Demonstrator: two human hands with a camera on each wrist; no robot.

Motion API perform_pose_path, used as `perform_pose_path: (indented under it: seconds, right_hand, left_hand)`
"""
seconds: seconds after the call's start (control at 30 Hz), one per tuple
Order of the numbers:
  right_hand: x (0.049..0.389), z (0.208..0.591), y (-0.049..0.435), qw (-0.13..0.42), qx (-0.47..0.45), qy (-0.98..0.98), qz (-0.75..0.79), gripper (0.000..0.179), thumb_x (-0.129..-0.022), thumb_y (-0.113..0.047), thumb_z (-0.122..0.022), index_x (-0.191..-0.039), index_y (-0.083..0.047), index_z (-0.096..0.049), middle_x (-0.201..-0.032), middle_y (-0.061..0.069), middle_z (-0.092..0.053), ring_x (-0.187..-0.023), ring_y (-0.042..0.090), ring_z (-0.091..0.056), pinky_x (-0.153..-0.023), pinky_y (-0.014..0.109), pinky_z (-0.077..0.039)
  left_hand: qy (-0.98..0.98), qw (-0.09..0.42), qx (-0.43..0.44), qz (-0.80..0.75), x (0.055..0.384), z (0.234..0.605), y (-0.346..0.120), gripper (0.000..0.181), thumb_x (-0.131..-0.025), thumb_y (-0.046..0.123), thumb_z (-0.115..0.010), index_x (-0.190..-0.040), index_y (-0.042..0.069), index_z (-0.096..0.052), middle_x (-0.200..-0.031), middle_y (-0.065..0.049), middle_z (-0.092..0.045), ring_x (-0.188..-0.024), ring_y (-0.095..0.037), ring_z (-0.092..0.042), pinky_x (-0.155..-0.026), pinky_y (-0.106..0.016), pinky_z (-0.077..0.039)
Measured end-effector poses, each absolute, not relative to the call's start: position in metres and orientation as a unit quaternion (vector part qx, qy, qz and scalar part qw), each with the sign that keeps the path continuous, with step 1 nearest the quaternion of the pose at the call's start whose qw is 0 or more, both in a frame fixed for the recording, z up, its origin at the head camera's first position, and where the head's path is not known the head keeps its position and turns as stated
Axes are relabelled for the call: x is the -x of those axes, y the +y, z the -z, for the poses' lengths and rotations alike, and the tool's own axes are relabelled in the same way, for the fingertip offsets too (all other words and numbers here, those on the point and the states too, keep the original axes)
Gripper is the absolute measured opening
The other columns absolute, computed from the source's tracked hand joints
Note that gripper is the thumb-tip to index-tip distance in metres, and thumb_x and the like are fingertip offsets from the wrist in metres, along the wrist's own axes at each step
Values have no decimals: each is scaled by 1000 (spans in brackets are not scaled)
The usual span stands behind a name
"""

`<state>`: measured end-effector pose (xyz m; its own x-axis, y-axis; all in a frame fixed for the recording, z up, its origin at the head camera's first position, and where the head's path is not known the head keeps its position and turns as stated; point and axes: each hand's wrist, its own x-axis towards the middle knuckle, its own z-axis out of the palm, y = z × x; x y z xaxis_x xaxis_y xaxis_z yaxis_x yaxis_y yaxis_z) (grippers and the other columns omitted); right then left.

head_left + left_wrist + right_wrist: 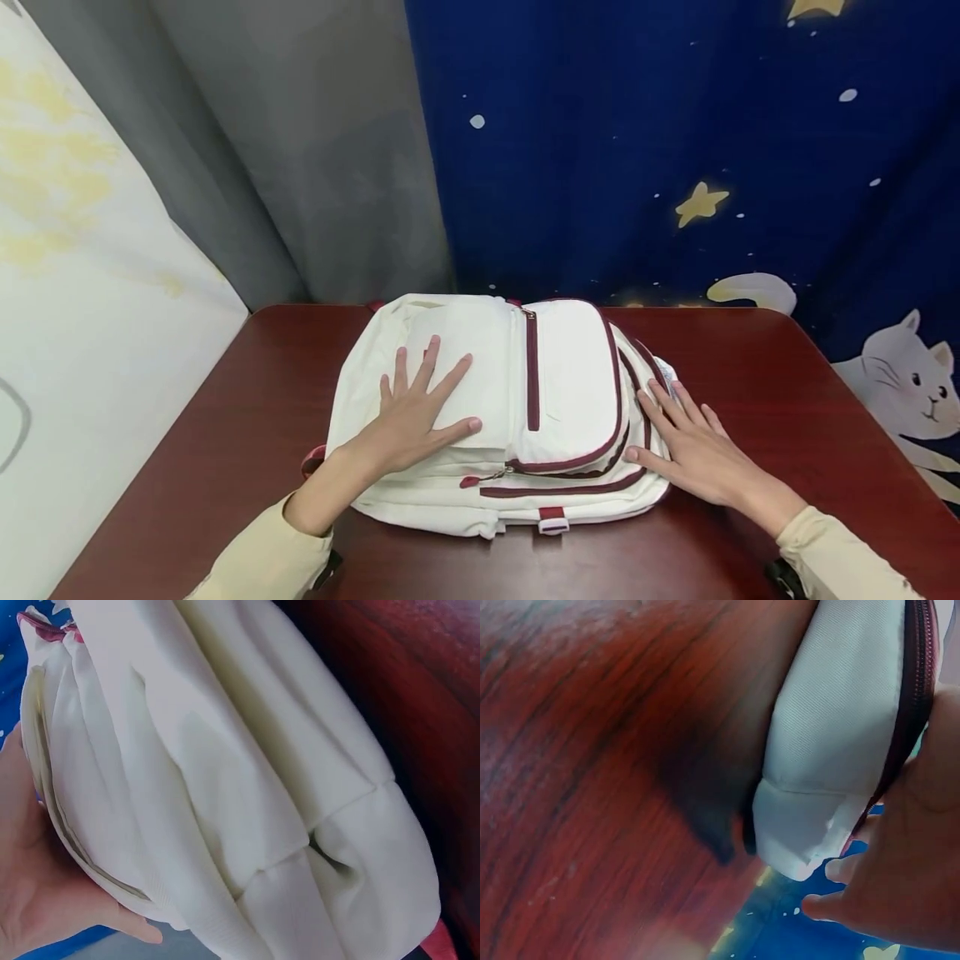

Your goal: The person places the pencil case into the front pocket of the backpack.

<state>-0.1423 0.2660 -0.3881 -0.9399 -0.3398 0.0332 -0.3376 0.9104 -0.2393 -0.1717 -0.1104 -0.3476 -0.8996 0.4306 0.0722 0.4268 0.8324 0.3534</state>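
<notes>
A white backpack [573, 375] with dark red zips and trim lies flat on the table, its top toward the right. My left hand [411, 421] rests on the bag's lower front panel, fingers straight and spread. On the zipped edge at the bag's right end lies my right hand [701, 446], fingers extended. The left wrist view shows the bag's pale side [202, 772] with folds, and my left hand [52, 877] against it. In the right wrist view, my right hand [900, 862] touches the bag beside a dark red zip [919, 667].
The dark red wooden table [187, 433] extends around the bag. Behind it hang a grey curtain [337, 167] and a blue curtain [585, 150] with stars and a cat. A small buckle [553, 525] sticks out at the bag's near side.
</notes>
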Motion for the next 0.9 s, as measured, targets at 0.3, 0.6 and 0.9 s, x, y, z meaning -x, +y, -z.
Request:
perform_pose_path:
  seconds: [0.3,0.6,0.9]
  right_hand:
    - [141,391,265,0,166,980,113,81,-88,-61,-47,-145,-6,-31,-152,15,-16,-138,38,-7,-98,65,-13]
    - [141,398,264,-20,170,980,97,78,-89,-61,-43,-145,-8,-33,-152,15,-18,-137,38,-13,-100,63,-15]
    - [140,401,265,-30,177,979,92,76,-91,-59,-43,-145,-6,-33,-152,15,-18,-137,38,-12,-100,63,-17]
  left_hand:
    - [961,-1,-255,-107,175,323,-82,88,-85,70,-39,-150,14,-18,-154,-16,7,-138,-33,13,-98,-69,4]
    - [902,15,-431,23,191,313,20,76,-86,72,-29,-150,32,-16,-156,-2,3,-140,-23,7,-102,-64,-1]
    - [871,20,-481,98,198,317,57,67,-83,76,-28,-141,42,-37,-155,2,-10,-139,-21,15,-104,-61,2]
